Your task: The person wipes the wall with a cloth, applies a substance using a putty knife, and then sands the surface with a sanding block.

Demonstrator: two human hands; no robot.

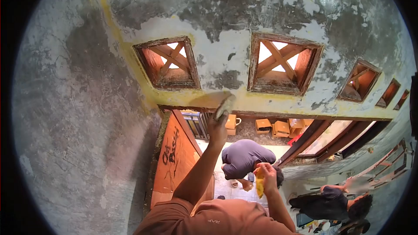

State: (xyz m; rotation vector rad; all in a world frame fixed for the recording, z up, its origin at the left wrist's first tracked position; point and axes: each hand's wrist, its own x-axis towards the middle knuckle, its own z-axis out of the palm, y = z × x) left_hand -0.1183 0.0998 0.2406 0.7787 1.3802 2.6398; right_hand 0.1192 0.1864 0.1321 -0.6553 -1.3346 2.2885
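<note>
While a patchy wall (217, 67) rises far and a person (246, 156) bends below, the left hand (217, 126) clamps its fingers on a pale tool (225, 106) by the wall; nearer right, the right hand (267, 175) pinches a yellow item (260, 183).

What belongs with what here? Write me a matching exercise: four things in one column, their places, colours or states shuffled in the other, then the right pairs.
Things:
1. Left hand
2. Cardboard boxes
3. Right hand
4. Panel with handwriting

Places, colours or states:
A. Holding a yellow thing
B. Orange, with dark lettering
C. Raised towards the wall, gripping a pale thing
D. Beyond the bent-over person

Right pairs: 1-C, 2-D, 3-A, 4-B
</note>
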